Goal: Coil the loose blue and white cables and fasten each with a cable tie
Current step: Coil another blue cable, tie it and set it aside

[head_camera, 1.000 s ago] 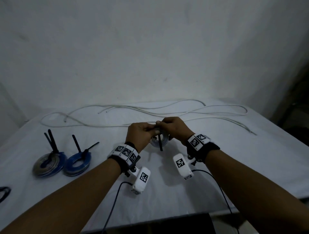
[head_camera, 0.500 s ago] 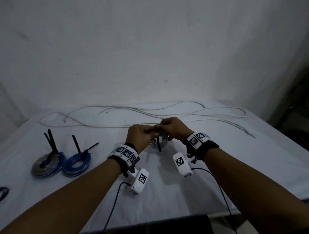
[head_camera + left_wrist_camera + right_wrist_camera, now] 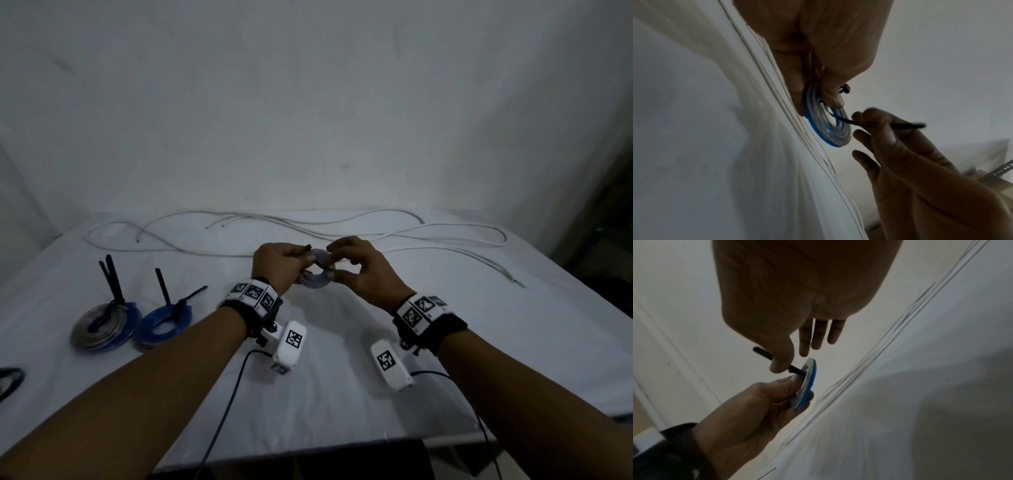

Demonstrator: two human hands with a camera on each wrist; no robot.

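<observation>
White table [image 3: 342, 394], two tied coils [image 3: 106, 327], two hands [image 3: 279, 265] pinching third coil [image 3: 317, 275], tie [image 3: 859, 124].

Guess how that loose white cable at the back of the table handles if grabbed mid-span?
Probably floppy: the white cable lies in long slack curves on the table, so the ends would likely trail. Likely light, being thin. It overlaps itself, so it may snag when dragged.

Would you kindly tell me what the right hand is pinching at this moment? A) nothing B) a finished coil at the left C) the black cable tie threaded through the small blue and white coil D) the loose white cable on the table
C: the right hand pinches the black cable tie running through the small blue and white coil, which the left hand holds.
</observation>
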